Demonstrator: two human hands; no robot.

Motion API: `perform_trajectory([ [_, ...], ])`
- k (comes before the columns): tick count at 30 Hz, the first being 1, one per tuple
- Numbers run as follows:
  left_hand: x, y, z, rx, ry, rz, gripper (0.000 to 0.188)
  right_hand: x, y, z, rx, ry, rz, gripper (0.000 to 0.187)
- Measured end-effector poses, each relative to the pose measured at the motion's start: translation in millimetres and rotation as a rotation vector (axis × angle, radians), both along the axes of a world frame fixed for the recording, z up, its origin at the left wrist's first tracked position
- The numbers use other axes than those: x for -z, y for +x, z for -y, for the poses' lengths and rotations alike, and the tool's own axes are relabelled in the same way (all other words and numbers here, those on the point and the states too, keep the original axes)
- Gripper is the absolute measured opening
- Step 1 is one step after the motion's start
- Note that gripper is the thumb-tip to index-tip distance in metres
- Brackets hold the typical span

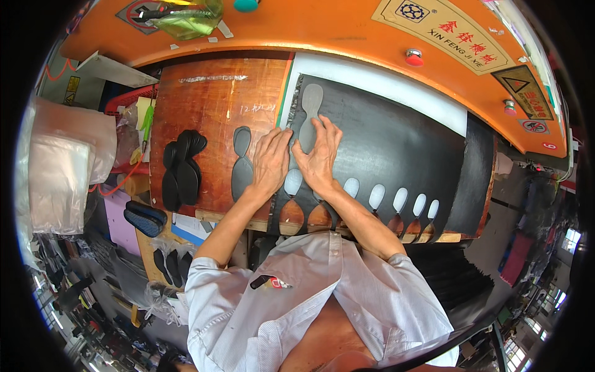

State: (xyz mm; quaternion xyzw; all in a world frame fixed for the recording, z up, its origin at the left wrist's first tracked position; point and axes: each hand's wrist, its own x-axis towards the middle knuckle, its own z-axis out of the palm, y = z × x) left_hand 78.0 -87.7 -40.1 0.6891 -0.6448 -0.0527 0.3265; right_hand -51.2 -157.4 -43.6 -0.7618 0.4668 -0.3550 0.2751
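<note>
- Step in hand (judged): positioning the grey sole [312, 99] on the black sheet [390, 136], close to the sheet's left edge, top centre of the frame.
- Next move probably calls for squaring the piece to that edge, keeping it flat, then clearing both hands.
- Grey sole: lies lengthwise up the frame; upper lobe uncovered, lower lobe partly behind the right fingers.
- Right hand [319, 158]: thumb at the lower lobe's left side, forefinger near its waist on the right; fingers straddle the piece. Clasping or merely steadying: cannot tell.
- Left hand [271, 161]: palm down, fingers extended at the sheet's left edge, just beside the piece; no object seen in grasp.
- Sole-shaped openings [352, 188] run along the sheet's lower edge, centre to lower right.
- On the counter [211, 93], left of centre: one black sole [242, 167] near the left hand; black pile [183, 170] farther left.
</note>
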Motion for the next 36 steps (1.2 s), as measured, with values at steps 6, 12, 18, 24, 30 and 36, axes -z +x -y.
perform_trajectory([
  [6,-6,-24,-53,-0.092,-0.065,-0.176,0.032,-7,-4,4,-0.027,0.039,0.014,0.06],
  [12,10,-88,-128,-0.202,-0.027,-0.393,0.027,-16,-65,15,0.021,0.171,0.125,0.044],
  [18,44,-94,-77,-0.234,-0.07,-0.191,0.02,-20,-178,86,0.243,0.19,0.278,0.012],
  [24,39,-79,-21,-0.27,-0.09,-0.196,0.014,-62,-278,193,0.53,-0.244,0.411,0.02],
  [30,25,-66,34,-0.281,0.063,-0.247,0.019,-120,-323,275,0.456,-0.383,0.289,0.028],
  [36,16,-62,76,-0.312,0.009,-0.215,0.018,-111,-326,233,0.455,-0.285,0.087,0.023],
])
